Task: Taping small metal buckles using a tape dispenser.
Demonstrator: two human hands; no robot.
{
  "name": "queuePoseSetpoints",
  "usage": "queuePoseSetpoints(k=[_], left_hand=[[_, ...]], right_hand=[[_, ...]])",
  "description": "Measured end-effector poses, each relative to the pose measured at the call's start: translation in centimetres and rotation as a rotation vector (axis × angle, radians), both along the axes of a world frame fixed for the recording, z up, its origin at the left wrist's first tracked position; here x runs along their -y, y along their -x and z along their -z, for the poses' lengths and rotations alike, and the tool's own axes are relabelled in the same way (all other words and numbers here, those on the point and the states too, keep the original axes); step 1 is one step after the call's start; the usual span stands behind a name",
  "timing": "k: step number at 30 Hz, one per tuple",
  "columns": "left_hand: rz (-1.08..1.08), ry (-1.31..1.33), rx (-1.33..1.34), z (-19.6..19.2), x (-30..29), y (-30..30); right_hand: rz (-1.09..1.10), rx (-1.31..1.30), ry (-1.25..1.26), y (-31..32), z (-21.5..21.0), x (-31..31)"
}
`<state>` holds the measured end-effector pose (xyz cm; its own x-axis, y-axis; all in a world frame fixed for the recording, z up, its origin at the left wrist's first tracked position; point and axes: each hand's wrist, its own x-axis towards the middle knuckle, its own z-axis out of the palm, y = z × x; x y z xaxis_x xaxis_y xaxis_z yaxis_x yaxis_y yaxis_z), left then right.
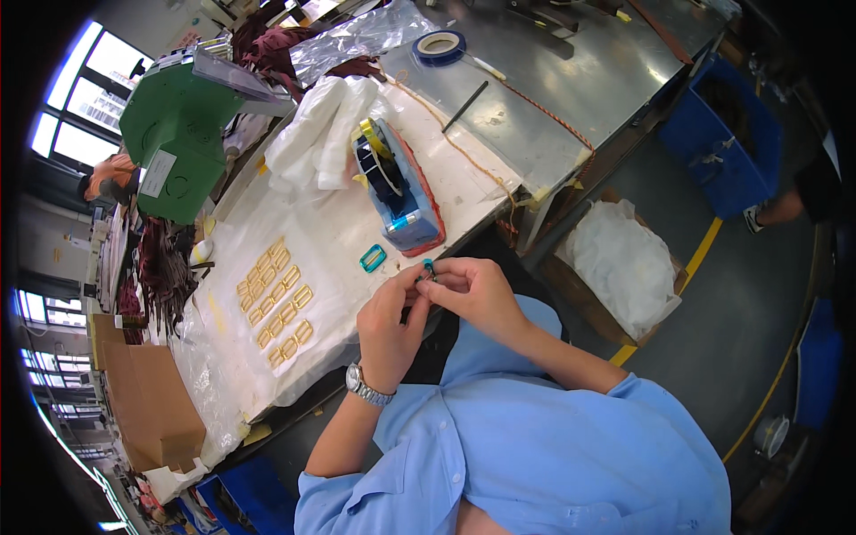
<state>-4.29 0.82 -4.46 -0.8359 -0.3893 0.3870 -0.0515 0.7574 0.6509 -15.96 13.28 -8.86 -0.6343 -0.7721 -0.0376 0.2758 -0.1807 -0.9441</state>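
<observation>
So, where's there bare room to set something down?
The white worktop between the gold rectangular buckles and the teal rectangular buckle; also the shiny metal tabletop right of the orange twisted cord. Crowded: around the blue tape dispenser, beside crumpled white sheeting.

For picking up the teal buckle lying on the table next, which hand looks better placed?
Probably the left hand: it is nearer the teal buckle, while the right hand sits farther right. Both hands' fingers seem closed on a small teal piece.

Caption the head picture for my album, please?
Left hand and right hand hold a small teal piece near a tape dispenser.
</observation>
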Motion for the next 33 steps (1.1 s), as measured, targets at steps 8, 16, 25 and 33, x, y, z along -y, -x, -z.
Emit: queuePoseSetpoints(k=[8, 16, 25, 33], left_hand=[[-0.06, -0.699, 0.013, 0.1, -1.8, -2.8], [0.127, -0.759, 0.094, 0.4, -0.1, -4.0], [0.217, 0.007, 0.07, -0.7, 1.2, -5.8], [0.228, 0.114, 0.003, 0.5, 1.8, -7.0]], right_hand=[[-0.283, 0.016, 0.061, 1.3, 0.8, -1.7], [-0.4, -0.047, -0.004, 2.1, -0.7, -3.0], [-0.364, -0.226, -0.19, -0.2, -2.8, -1.1], [-0.452, -0.286, -0.306, -1.0, -2.5, 0.0]])
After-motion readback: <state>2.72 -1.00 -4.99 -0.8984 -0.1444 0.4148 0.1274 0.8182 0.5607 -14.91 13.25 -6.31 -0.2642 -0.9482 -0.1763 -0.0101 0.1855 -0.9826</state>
